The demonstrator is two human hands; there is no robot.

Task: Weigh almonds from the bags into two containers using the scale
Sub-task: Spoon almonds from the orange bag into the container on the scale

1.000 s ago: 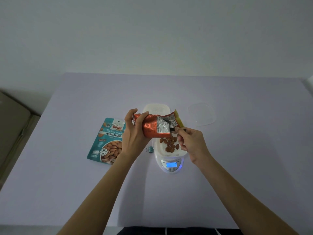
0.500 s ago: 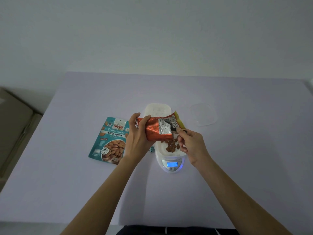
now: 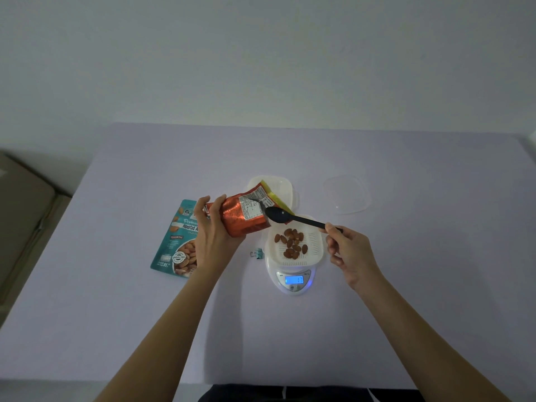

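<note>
Glossy foil bag (image 3: 242, 217); matt black plastic spoon (image 3: 290, 217).

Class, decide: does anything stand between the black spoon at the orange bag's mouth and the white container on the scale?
Nothing visible does. The spoon in the right hand is by the far rim of the white container, whose open top holds only almonds.

We find open room on the desk (image 3: 145, 329) along its near and far edges; at its middle the scale (image 3: 293, 278), the teal bag (image 3: 176, 250) left of it and a clip (image 3: 257, 253) between them block our way; a clear lid (image 3: 347, 194) lies far right.
</note>
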